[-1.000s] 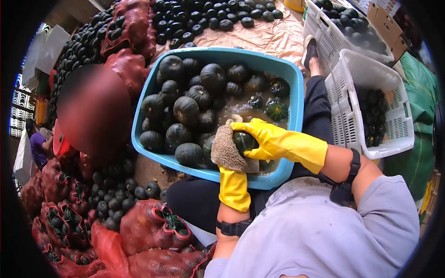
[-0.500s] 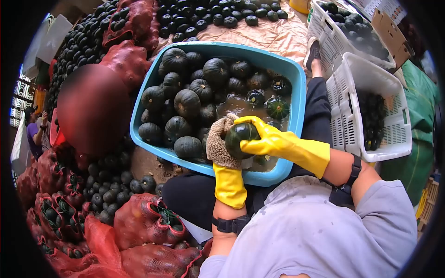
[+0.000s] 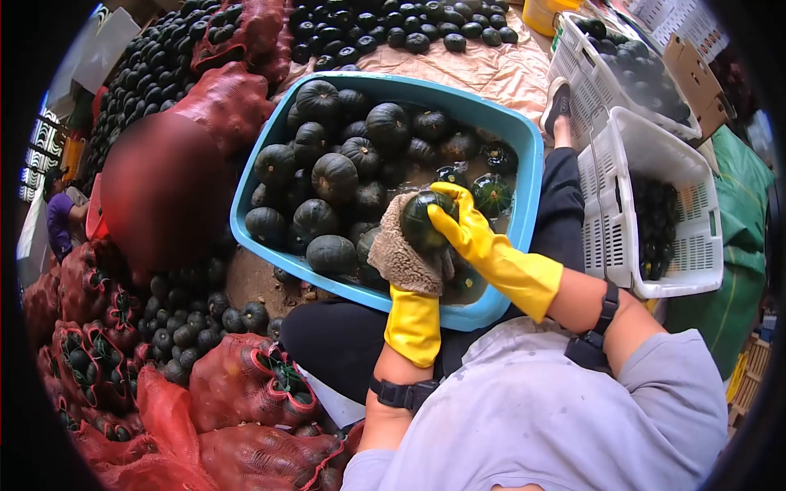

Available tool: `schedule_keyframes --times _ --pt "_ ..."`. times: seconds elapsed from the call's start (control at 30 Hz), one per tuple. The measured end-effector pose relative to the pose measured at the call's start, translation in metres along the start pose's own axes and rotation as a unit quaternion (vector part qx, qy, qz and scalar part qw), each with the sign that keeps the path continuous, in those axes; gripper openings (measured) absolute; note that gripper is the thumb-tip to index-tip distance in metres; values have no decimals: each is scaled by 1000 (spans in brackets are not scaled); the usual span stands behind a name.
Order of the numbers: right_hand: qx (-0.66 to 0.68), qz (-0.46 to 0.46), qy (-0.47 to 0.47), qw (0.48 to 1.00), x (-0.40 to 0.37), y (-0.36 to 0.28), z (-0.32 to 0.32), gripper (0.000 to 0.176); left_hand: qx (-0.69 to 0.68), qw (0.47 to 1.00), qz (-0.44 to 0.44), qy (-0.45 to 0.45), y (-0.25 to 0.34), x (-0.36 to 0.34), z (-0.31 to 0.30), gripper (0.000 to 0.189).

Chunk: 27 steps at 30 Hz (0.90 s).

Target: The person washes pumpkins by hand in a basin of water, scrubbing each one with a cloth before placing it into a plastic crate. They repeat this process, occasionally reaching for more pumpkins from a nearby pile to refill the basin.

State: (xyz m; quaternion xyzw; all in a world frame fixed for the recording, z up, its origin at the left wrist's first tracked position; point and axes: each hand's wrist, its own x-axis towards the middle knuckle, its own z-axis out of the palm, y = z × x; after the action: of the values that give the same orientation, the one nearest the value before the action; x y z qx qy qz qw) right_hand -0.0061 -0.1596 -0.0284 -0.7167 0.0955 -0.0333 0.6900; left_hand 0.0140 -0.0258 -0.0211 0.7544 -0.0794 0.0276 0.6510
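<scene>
A wet dark green squash (image 3: 422,222) is held between my two hands above the blue tub (image 3: 524,139). My left hand (image 3: 409,260), in a yellow rubber glove, is wrapped in a brown cloth (image 3: 393,245) that presses against the squash's left side and underside. My right hand (image 3: 468,225), also in a yellow glove, grips the squash from the right with thumb and fingers. Below and around them, many more squashes (image 3: 334,177) fill the tub, some sitting in murky brown water (image 3: 405,182). The left fingers are hidden by the cloth.
White plastic crates (image 3: 679,282) with squashes stand at the right. Red mesh sacks (image 3: 237,393) of squashes lie at the lower left, beside loose squashes (image 3: 192,335). More squashes lie on a tan sheet (image 3: 458,69) at the back. A person in purple (image 3: 61,217) is at far left.
The squash has turned and shifted slightly up in my hands, and the cloth now lies lower and further round it. My right fingers have moved over its top right.
</scene>
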Motion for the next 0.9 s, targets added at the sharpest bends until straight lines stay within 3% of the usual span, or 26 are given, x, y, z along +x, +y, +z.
schedule_keyframes --times 0.07,0.1,0.13,0.2,0.33,0.37,0.4,0.47,0.5,0.53,0.57,0.63,0.77,0.87,0.9 --pt "-249 -158 150 944 11 18 7 69 117 989 84 22 -2 -3 5 67" --pt "-316 -214 137 914 9 11 4 71 192 975 106 34 3 -5 4 71" --pt "-296 -212 106 925 0 4 7 71 218 971 100 -6 35 1 0 59" --pt "-338 -200 95 915 -13 1 11 73 262 956 128 28 14 0 3 57" --pt "-311 -152 62 936 -17 7 6 78 311 940 142 2 5 -4 -3 51" --pt "-292 -132 34 947 -20 4 2 79 259 951 168 17 4 -2 -3 46" --pt "-206 -30 1 978 -25 -12 2 76 254 952 163 39 -2 -1 -2 42" --pt "-29 178 -66 981 -31 -42 3 69 277 954 82 -76 -10 11 -11 36" --pt "87 168 -76 979 -28 -9 -4 57 282 953 53 -100 -15 16 -11 34" --pt "269 211 -70 937 -38 -36 -1 51 287 949 25 -125 -20 21 -10 32" --pt "303 243 -72 919 -34 -30 -5 54 293 944 -4 -150 -24 27 -10 30" --pt "345 352 -37 869 -16 -30 -13 64 292 949 47 -107 -22 18 -12 30" --pt "463 326 -12 824 0 -13 -12 66 299 945 126 -38 -18 6 1 35" --pt "438 272 29 856 5 -14 2 59 339 935 98 12 -28 1 24 59" --pt "388 217 -4 896 3 -10 4 60 337 939 36 -52 -22 5 20 78"
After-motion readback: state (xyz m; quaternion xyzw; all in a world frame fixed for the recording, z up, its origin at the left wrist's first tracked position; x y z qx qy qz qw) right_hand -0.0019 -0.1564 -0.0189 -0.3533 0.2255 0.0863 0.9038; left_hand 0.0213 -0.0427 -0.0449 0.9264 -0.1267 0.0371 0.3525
